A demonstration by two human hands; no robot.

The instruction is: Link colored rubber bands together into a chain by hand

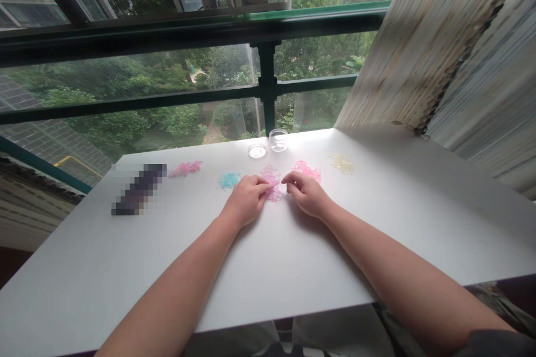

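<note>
Both hands meet over a lilac pile of small thin bands (274,192) on the white table. My left hand (247,199) rests at the pile's left side, its fingers pressed together and touching the bands. At the right edge, my right hand (307,194) has curled fingers, with thumb and forefinger close together. Anything between either hand's fingertips is too small to make out. Left of my left hand lies a turquoise pile of bands (229,180). Behind my right hand is a pink pile of bands (309,169), partly covered by it.
A clear round lid (257,151) and a clear round container (278,140) stand at the table's back edge. Pale yellow bands (342,163) lie to the right, pink-purple bands (185,169) to the left. A blurred dark object (140,189) is at far left. A curtain (377,50) hangs at right.
</note>
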